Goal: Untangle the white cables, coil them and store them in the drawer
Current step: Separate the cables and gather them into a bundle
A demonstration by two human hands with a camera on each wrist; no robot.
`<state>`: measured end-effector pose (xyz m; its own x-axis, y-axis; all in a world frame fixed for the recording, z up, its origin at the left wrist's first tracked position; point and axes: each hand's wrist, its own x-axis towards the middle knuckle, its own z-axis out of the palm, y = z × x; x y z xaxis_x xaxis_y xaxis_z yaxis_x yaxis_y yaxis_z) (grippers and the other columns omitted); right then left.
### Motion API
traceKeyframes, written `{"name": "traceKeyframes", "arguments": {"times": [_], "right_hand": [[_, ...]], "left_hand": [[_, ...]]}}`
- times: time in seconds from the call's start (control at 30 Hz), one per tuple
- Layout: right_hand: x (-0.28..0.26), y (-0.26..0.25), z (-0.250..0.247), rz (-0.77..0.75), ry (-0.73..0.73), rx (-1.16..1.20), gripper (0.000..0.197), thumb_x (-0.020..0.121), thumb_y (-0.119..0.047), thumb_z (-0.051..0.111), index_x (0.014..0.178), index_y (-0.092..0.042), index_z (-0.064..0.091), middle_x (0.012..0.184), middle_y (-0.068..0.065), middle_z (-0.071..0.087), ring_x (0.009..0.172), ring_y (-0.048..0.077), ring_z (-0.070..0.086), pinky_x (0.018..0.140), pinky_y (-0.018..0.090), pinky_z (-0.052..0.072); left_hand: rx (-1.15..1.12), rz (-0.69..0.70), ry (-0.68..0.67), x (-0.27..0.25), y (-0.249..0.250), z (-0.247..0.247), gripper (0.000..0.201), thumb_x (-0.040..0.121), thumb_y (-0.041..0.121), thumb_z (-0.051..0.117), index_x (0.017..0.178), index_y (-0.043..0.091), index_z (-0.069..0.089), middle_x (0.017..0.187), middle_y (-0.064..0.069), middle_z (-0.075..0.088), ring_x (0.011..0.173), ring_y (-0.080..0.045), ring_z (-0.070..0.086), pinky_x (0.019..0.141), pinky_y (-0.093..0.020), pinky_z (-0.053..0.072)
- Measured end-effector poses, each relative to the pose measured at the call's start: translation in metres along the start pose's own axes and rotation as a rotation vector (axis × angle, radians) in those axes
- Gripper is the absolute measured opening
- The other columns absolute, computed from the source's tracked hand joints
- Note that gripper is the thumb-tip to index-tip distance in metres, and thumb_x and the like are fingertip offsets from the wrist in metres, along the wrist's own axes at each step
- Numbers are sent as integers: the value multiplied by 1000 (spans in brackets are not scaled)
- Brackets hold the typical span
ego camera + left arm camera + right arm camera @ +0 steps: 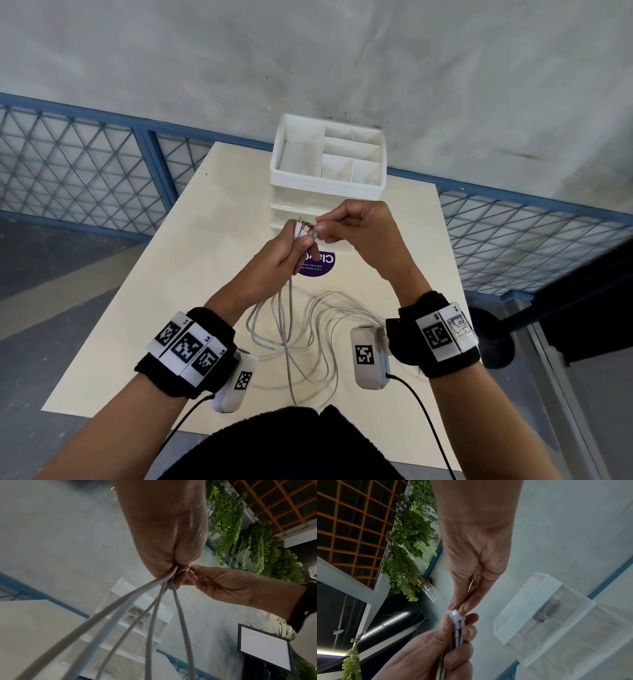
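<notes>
While both hands meet above the counter: the cable ends are bunched between them, in front of the drawer unit.

Left hand (284, 255): raised over the counter (191, 260), fingers curled round a bundle of white cables (291, 329) just below their plugs. In the left wrist view several strands fan out downward from the fist.

Plugs (303, 229): white connector ends with metal tips stick up out of the left hand's grip, side by side. The right wrist view shows the same cluster (458, 620) held between the left thumb and fingers.

Right hand (356, 233): thumb and forefinger pinch one plug end at the top of the bundle; the other fingers are curled in toward the palm. The fingertips (464, 607) touch the white tip of the connector.

Cables, lower part: they hang from the left hand and lie in loose, overlapping loops on the counter between the two forearms, near the person's body. How many cables there are cannot be told.

Drawer unit (329, 192): white plastic, at the far end of the counter, just beyond the hands. Its top is an open tray split into compartments. Clear drawers below it appear in the wrist views; something pale lies in one, too blurred to identify.

Sticker (320, 265): round, purple, on the counter under the hands, partly hidden by them.

Wrists: black bands with black-and-white markers on both.
</notes>
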<state>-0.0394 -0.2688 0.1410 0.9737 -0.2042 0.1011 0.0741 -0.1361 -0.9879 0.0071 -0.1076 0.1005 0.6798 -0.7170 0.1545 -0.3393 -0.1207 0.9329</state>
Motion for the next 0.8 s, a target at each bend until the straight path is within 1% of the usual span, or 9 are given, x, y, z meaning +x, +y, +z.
{"name": "traceKeyframes", "arguments": {"times": [0.1,0.17,0.27,0.33,0.43,0.53,0.63,0.7,0.8], "right_hand": [[2,0,0,9,-6,6,10,73,4,72,77,-5,71,62,-5,70,60,11,66,65,20,56],[3,0,0,19,-8,9,8,74,4,72,78,-2,70,63,-5,71,60,11,67,65,20,56],[4,-1,-2,43,-29,0,7,75,4,71,81,1,70,70,3,72,61,12,68,66,21,57],[4,-3,-5,58,-65,-7,10,77,4,70,87,2,71,78,12,71,65,13,69,69,21,57],[1,-3,-6,58,-114,-14,11,79,3,68,90,1,71,79,14,71,68,17,70,72,23,58],[1,-1,-4,56,-71,21,11,78,6,68,89,5,67,77,16,70,62,18,69,67,23,58],[2,-1,-3,66,-65,13,15,77,6,69,91,9,64,82,21,68,63,20,69,70,28,60],[4,-1,-4,83,-79,-67,13,78,3,70,90,5,65,84,19,69,68,19,69,70,26,58],[4,-3,-5,88,-147,-191,12,82,-5,68,94,-3,69,83,15,72,74,21,69,78,29,57]], "left_hand": [[-11,-7,-44,0,0,-2,18,100,30,32,96,15,40,77,11,52,60,-4,39,60,-23,35],[3,-8,-70,0,0,-2,11,100,27,32,97,18,38,73,9,44,57,-2,41,57,-20,31],[12,-7,-60,0,2,-1,15,101,26,31,106,14,38,73,9,42,58,0,42,57,-16,32],[-9,-7,-20,-1,3,-1,19,100,28,32,106,13,40,74,14,49,59,-3,40,58,-17,34],[14,21,45,-1,5,1,16,101,26,31,99,12,41,70,26,58,58,-4,41,57,-15,36],[23,21,94,-1,8,5,16,101,23,30,99,9,37,67,30,59,57,-3,40,56,-17,36],[42,35,105,-3,11,6,15,101,20,31,103,6,38,65,34,57,55,-2,41,54,-14,34],[61,52,113,-4,10,6,11,101,19,32,105,11,38,65,32,57,56,-3,41,54,-14,34],[96,56,116,-4,7,5,14,101,23,33,106,12,39,64,12,53,57,-6,41,57,-22,36]]}}
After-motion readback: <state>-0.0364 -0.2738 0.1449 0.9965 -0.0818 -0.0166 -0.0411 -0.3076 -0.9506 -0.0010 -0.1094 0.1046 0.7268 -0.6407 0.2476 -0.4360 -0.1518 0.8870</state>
